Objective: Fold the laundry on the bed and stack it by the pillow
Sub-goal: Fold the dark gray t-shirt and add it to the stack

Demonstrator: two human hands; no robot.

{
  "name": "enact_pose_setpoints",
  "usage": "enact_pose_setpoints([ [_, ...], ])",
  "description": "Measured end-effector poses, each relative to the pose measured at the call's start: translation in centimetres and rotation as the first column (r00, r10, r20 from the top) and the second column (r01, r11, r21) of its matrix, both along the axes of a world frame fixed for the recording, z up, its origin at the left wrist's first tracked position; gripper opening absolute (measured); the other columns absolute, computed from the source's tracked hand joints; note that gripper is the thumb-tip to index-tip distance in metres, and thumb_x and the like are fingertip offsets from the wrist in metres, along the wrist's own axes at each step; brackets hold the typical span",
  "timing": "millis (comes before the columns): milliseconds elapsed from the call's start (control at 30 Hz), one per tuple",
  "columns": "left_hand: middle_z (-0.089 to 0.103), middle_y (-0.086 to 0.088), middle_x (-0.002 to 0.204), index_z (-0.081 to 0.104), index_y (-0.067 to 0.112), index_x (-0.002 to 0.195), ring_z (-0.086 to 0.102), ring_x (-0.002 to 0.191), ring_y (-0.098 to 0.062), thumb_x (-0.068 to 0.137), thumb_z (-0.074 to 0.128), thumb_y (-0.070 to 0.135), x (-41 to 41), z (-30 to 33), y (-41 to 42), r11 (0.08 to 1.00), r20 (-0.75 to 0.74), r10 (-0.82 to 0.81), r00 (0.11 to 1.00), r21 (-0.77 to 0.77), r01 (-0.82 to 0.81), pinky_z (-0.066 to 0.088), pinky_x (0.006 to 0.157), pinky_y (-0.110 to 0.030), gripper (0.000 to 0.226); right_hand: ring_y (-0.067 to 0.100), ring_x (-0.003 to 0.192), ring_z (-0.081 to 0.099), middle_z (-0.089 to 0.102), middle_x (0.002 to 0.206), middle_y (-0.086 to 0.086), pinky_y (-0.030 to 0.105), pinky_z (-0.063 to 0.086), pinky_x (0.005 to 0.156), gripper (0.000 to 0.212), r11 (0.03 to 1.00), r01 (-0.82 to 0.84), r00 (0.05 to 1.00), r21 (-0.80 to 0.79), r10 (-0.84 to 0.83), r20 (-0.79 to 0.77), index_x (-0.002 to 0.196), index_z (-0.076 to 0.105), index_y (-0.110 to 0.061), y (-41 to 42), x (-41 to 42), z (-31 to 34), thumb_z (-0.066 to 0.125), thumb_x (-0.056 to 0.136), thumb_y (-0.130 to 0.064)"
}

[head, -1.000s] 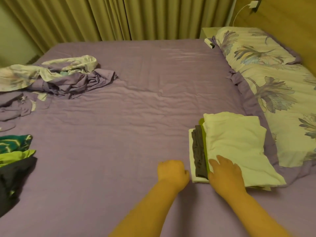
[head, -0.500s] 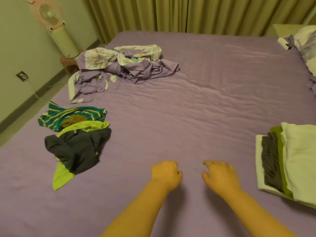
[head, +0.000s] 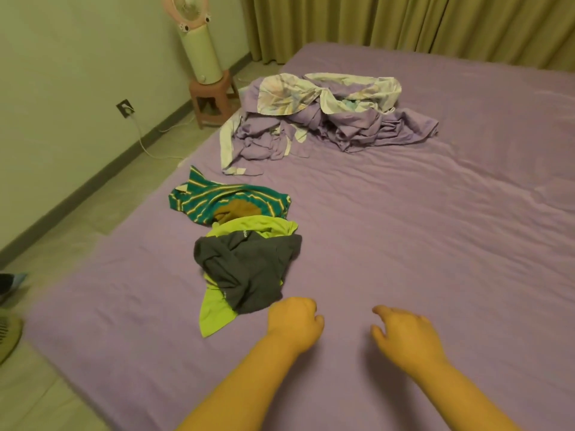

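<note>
Purple sheet fills our view, stretched across the bed point(head: 435, 244) with a few soft wrinkles, olive curtains point(head: 404, 23) hanging behind it. We have both bare forearms out in front of us, low in the frame. Our left hand point(head: 294, 323) is curled into a loose fist above the sheet, holding nothing, just beside the near edge of the laundry pile. Our right hand point(head: 404, 332) hangs over bare sheet with its fingers loosely bent and slightly apart, thumb out to the side, and it too holds nothing. Whether either hand actually touches the sheet, we cannot tell.

Now the laundry: a dark grey garment point(head: 249, 269) lies crumpled on top of a lime green garment point(head: 217, 315), whose tail pokes out toward us and whose upper edge shows behind the grey. Just beyond, touching that pair, lies a teal striped shirt point(head: 224, 199) with a brown piece point(head: 238, 211) tucked in its folds. All of it sits unfolded near the left edge of the bed.

Farther back, well apart from the clothes, a rumpled heap of purple and floral bedding point(head: 326, 116) sprawls across the sheet. Off the bed, by the wall, a small fan point(head: 199, 38) stands on a pink stool point(head: 214, 101), and a white cord runs from a wall socket point(head: 125, 107) down to the floor.
</note>
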State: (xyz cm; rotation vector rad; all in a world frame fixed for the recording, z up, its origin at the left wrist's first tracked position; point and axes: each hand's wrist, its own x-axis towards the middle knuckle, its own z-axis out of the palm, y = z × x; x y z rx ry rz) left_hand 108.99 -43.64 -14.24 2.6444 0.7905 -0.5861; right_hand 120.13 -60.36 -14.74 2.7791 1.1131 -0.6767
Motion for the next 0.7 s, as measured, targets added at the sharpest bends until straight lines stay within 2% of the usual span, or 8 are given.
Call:
enact_pose_setpoints([
  [200,0.062,0.000,0.117,0.061,0.025,0.119,0.051,0.111,-0.024,0.095,0.043,0.029,-1.7,0.8,9.9,0.978,0.116,-0.060,0.991,0.207,0.035,0.040,0.084,-0.033,0.030,0.021,0.122,0.051,0.052,0.136,-0.001,0.030,0.041,0.097,0.047,0.994,-0.080,0.994,0.078,0.085,-0.073,0.142,0.035,-0.027,9.8,-2.0,-0.7,0.037,0.097,-0.041],
  [267,0.056,0.002,0.129,0.057,0.028,0.126,0.042,0.123,-0.023,0.096,0.045,0.028,-2.4,0.7,13.4,0.973,0.124,-0.083,0.989,0.225,0.053,0.038,0.094,-0.035,0.032,0.021,0.127,0.046,0.044,0.142,0.000,0.031,0.040,0.100,0.049,0.983,-0.105,0.978,0.153,0.130,-0.163,0.144,0.033,-0.025,13.0,-2.8,-1.2,0.039,0.098,-0.041],
  [367,0.036,0.002,0.148,0.045,0.031,0.137,0.019,0.141,-0.026,0.094,0.051,0.027,-3.4,0.2,17.4,0.962,0.072,-0.122,0.990,0.253,0.100,0.024,0.112,-0.042,0.044,0.021,0.132,0.038,0.035,0.148,0.000,0.033,0.038,0.103,0.055,0.956,-0.104,0.953,0.273,0.174,-0.247,0.147,0.028,-0.022,17.4,-3.6,-1.9,0.044,0.097,-0.040],
  [467,0.024,-0.002,0.154,0.030,0.029,0.145,0.007,0.145,-0.031,0.092,0.056,0.027,-3.8,-0.6,20.0,0.948,-0.011,-0.146,0.989,0.285,0.143,0.011,0.117,-0.050,0.059,0.024,0.139,0.028,0.019,0.156,0.001,0.038,0.036,0.108,0.064,0.928,-0.013,0.963,0.372,0.111,-0.244,0.150,0.019,-0.023,20.8,-3.8,-2.6,0.049,0.095,-0.038],
  [533,0.030,-0.006,0.150,0.033,0.025,0.144,0.012,0.143,-0.033,0.092,0.055,0.028,-3.8,-1.0,21.1,0.938,-0.067,-0.143,0.987,0.308,0.157,0.009,0.116,-0.051,0.055,0.027,0.141,0.023,0.009,0.159,0.001,0.040,0.036,0.108,0.070,0.920,0.043,0.969,0.390,0.056,-0.239,0.151,0.012,-0.026,22.3,-3.8,-3.2,0.052,0.094,-0.036],
  [600,0.047,-0.007,0.136,0.051,0.022,0.129,0.028,0.134,-0.031,0.094,0.052,0.028,-3.5,-1.2,21.8,0.922,-0.096,-0.167,0.981,0.337,0.190,0.014,0.114,-0.048,0.036,0.028,0.141,0.023,0.008,0.159,0.003,0.041,0.034,0.109,0.076,0.910,0.110,0.959,0.399,0.009,-0.284,0.152,0.008,-0.027,23.3,-3.8,-3.6,0.056,0.093,-0.032],
  [667,0.059,-0.002,0.119,0.062,0.023,0.113,0.044,0.120,-0.025,0.094,0.053,0.032,-3.1,-0.8,22.1,0.950,-0.017,-0.156,0.988,0.272,0.154,0.024,0.110,-0.043,0.023,0.028,0.133,0.038,0.020,0.156,0.007,0.040,0.036,0.109,0.078,0.871,0.242,0.912,0.427,-0.054,-0.407,0.152,0.012,-0.023,23.8,-3.8,-3.7,0.061,0.091,-0.023],
  [700,0.062,-0.001,0.112,0.065,0.024,0.108,0.050,0.113,-0.023,0.093,0.055,0.034,-2.8,-0.3,22.1,0.977,0.054,-0.124,0.991,0.180,0.113,0.032,0.106,-0.040,0.021,0.027,0.120,0.051,0.030,0.151,0.008,0.039,0.041,0.104,0.076,0.845,0.313,0.881,0.434,-0.087,-0.465,0.151,0.016,-0.021,23.8,-3.8,-3.5,0.062,0.090,-0.020],
])
